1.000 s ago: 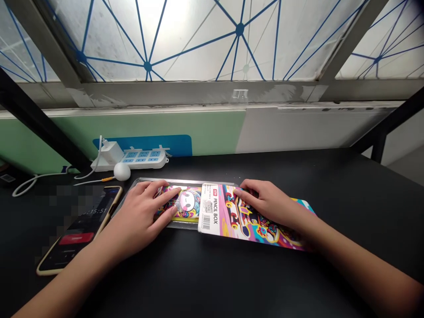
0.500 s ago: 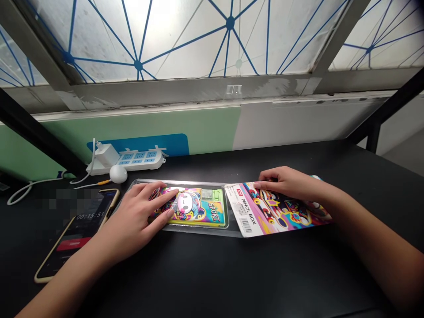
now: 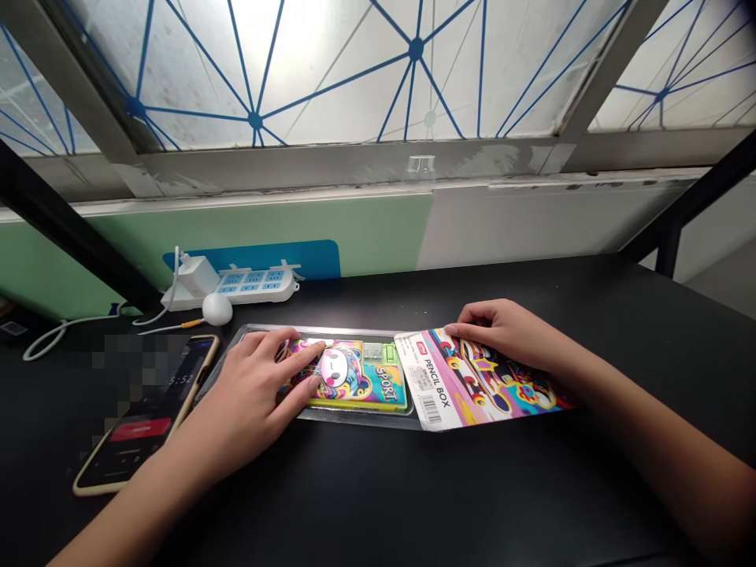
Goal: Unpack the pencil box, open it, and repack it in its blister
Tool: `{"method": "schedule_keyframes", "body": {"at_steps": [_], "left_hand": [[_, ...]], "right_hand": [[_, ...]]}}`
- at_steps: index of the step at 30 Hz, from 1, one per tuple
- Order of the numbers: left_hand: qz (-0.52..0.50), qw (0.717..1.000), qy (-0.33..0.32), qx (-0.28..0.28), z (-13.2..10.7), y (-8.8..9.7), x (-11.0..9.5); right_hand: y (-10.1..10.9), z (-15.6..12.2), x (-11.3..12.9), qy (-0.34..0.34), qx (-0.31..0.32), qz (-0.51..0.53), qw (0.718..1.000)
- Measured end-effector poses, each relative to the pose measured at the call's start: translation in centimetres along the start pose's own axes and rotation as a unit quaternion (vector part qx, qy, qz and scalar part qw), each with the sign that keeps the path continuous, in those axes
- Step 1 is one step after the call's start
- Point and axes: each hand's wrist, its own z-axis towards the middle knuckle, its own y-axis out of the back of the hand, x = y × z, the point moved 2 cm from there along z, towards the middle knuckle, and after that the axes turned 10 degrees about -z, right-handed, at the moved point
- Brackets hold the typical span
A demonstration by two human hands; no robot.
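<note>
A colourful pencil box (image 3: 360, 376) with a cartoon face and the word SPORT lies in a clear plastic tray (image 3: 319, 331) on the black table. My left hand (image 3: 253, 394) presses down on the box's left half, fingers spread over the cartoon face. To the right, a printed cardboard sleeve (image 3: 478, 382) labelled PENCIL BOX overlaps the tray's right end. My right hand (image 3: 502, 331) grips the sleeve's upper edge, with fingers curled over it.
A phone (image 3: 147, 413) showing a timer lies left of the tray, partly blurred. Behind stand a white power strip (image 3: 253, 287), a plugged-in charger (image 3: 198, 276) and a white ball (image 3: 217, 309). The black table (image 3: 531, 504) meets a green-and-white wall.
The sleeve and my right hand have moved right compared with a second ago, uncovering the SPORT side of the box. My left hand has stayed on the box.
</note>
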Motion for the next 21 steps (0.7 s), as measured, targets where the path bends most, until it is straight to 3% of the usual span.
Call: {"method": "schedule_keyframes", "body": {"at_steps": [7, 14, 18, 21], "left_hand": [[0.008, 1.0, 0.018, -0.007, -0.2, -0.3, -0.6], [-0.002, 0.999, 0.023, -0.024, 0.0, -1.2, -3.3], [-0.131, 0.991, 0.009, -0.019, -0.2, 0.2, -3.1], [-0.239, 0.964, 0.042, -0.113, -0.3, 1.3, -1.5]], "right_hand": [[-1.0, -0.1, 0.4, -0.019, -0.012, 0.016, 1.0], [-3.8, -0.6, 3.7, 0.035, -0.021, 0.046, 0.998], [-3.6, -0.2, 3.0, 0.044, -0.001, 0.051, 0.998], [-2.3, 0.1, 1.3, 0.044, 0.013, 0.031, 0.998]]}}
